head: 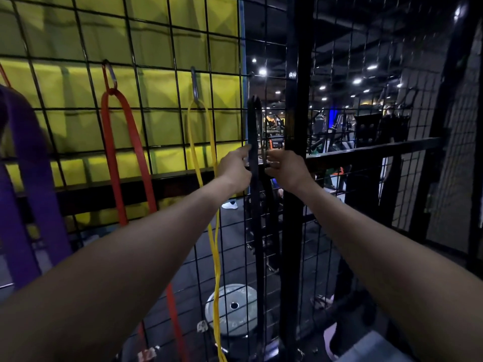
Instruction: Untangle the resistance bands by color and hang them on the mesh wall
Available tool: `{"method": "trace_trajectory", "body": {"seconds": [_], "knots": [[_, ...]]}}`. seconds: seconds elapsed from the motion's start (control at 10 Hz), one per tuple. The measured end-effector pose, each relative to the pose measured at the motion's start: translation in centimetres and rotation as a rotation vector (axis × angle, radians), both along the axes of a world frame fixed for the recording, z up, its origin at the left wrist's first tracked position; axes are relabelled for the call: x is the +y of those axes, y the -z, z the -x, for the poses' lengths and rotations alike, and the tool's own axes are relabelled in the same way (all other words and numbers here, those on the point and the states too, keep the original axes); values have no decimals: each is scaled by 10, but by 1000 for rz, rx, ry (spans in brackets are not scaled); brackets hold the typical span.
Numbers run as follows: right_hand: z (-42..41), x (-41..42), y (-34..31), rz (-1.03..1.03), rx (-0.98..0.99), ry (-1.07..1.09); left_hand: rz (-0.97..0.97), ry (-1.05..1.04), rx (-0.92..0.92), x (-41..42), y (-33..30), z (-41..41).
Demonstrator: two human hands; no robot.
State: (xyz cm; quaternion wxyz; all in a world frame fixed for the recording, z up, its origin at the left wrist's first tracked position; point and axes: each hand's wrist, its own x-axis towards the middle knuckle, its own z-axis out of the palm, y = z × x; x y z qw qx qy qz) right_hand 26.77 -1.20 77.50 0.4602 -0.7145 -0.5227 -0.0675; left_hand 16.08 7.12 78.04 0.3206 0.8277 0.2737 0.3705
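Gym floor shows dimly through the mesh wall (167, 74). Both hands reach the black band (253, 126), hanging vertically on that wall: left hand (235, 168) pinches its left strand, right hand (283, 169) grips beside it. Left of it hang yellow band (201, 163), orange band (115, 163), purple band (28, 158).

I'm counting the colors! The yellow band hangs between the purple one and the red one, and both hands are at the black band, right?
Not quite. In the head view the yellow band hangs between the red band and the black band; purple is far left. Both hands, left and right, are at the black band.
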Motion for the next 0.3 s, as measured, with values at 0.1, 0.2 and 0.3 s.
{"method": "trace_trajectory", "body": {"seconds": [0.1,0.2,0.3], "knots": [[0,-4,6,-1,3,33,-8,27,-8,-10,4,11],[6,-13,22,-55,16,86,-49,21,-3,-26,15,31],[18,-21,53,-65,-5,92,-21,13,9,-38,41,50]]}}
